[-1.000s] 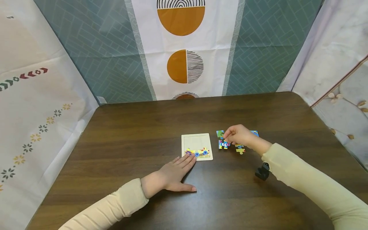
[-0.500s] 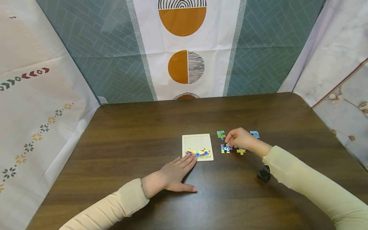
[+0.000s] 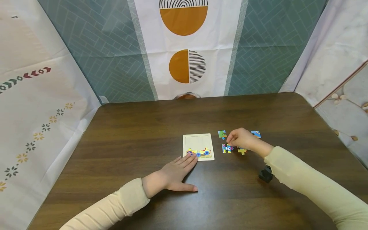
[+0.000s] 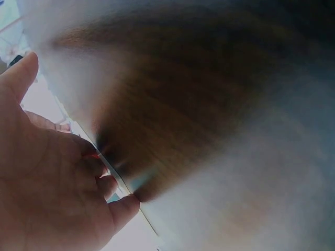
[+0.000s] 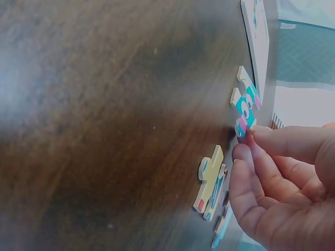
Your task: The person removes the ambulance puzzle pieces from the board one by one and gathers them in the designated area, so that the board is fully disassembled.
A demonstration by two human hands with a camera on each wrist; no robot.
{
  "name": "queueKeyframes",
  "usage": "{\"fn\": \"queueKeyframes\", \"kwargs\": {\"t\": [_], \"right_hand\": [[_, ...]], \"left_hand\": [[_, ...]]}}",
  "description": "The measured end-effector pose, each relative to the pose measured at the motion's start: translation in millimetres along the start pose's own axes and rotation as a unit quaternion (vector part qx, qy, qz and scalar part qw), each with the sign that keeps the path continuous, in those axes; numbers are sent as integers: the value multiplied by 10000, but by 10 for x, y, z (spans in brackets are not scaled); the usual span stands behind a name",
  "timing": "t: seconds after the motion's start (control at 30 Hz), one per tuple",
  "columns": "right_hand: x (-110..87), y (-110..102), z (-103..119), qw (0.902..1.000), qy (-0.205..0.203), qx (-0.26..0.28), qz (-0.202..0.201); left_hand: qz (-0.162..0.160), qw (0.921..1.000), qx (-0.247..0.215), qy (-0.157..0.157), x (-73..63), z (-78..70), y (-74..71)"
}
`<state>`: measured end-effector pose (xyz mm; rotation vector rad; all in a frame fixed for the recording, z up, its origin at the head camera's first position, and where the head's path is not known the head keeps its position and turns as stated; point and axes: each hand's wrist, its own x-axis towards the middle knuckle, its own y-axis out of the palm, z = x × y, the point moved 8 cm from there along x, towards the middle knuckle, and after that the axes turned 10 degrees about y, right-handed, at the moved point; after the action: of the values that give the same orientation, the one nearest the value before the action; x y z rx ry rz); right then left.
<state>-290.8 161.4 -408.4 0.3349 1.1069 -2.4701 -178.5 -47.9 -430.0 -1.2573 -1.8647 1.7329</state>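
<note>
In the head view my left hand (image 3: 176, 174) lies flat with fingers straight, its fingertips on the lower edge of a pale puzzle board (image 3: 197, 140). Along the board's bottom sits a row of yellow vehicle puzzle pieces (image 3: 205, 152), partly under the fingers. My right hand (image 3: 242, 139) is right of the board. In the right wrist view its thumb and fingertips pinch the edge of a blue puzzle piece (image 5: 244, 106) with cartoon eyes. That blue piece is low over or on the table; I cannot tell which.
A green puzzle piece (image 3: 222, 134) lies behind the blue one. Another blue piece (image 3: 256, 134) lies behind the right wrist, and a yellow piece (image 3: 242, 151) below the right hand. A black wrist device (image 3: 265, 174) hangs under the right sleeve. Fabric hangings (image 3: 120, 64) stand behind the brown table.
My right hand has shifted slightly right and nearer the body, and the blue puzzle piece with eyes has moved the same way. The left hand stays in place on the board.
</note>
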Motion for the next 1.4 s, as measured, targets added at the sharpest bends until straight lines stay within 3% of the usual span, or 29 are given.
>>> {"fn": "queueKeyframes", "kwargs": {"t": [0.47,0.73,1.1,1.4], "right_hand": [[-33,-62,22,9992,-20,-270,-280],[-37,-72,89,9968,-265,-556,-508],[-48,-14,264,9953,-634,-412,-600],[-62,150,420,9940,-991,-168,-443]], "left_hand": [[-34,10000,-36,65,6,-7,-22],[-50,10000,-21,71,12,-8,-17],[-54,9999,42,75,7,-15,-19],[-57,10000,-4,56,-2,-15,-29]]}}
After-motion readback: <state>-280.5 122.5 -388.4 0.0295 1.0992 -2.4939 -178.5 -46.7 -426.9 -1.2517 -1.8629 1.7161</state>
